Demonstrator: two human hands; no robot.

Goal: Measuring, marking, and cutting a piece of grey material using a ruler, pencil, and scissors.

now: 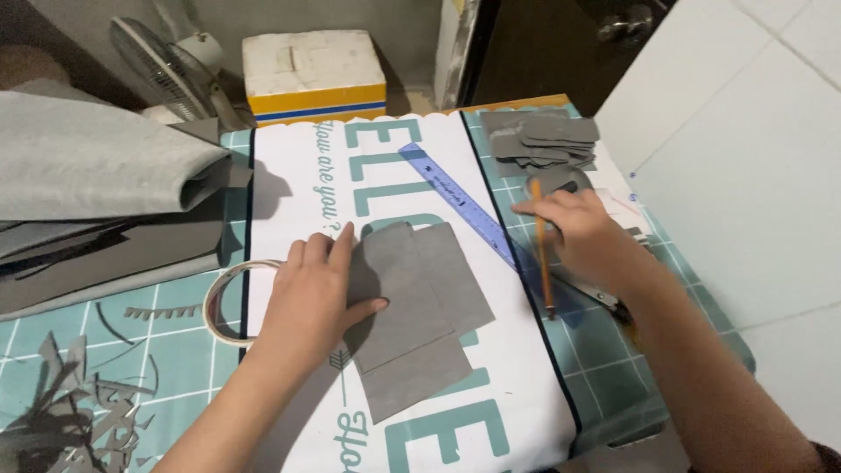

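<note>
Grey fabric lies folded in one thick bundle [96, 166] at the far left, with a heap of thin grey offcut strips [70, 412] below it on the teal checked table cover [166, 350]. One round roll of pale tape [223, 302] sits just left of the left hand [311, 293], partly under the wrist. That hand is spread flat, fingers open, pressing on the left edge of the grey cut felt pieces [416, 311]; two overlapping sheets can be counted there, lying on the white printed mat with teal lettering [394, 166]. One blue-violet plastic ruler [460, 197] lies slanted just right of the sheets, apart from them. One orange pencil [543, 258] runs down from the right hand [583, 232], which is closed around its upper part, point toward the person; the hand rests over the ruler's lower end. Beyond it sits one stack of small grey cut shapes [543, 140]; their number cannot be told. At the back stand one white box with yellow and blue bands [314, 74] and one fan [162, 70]
</note>
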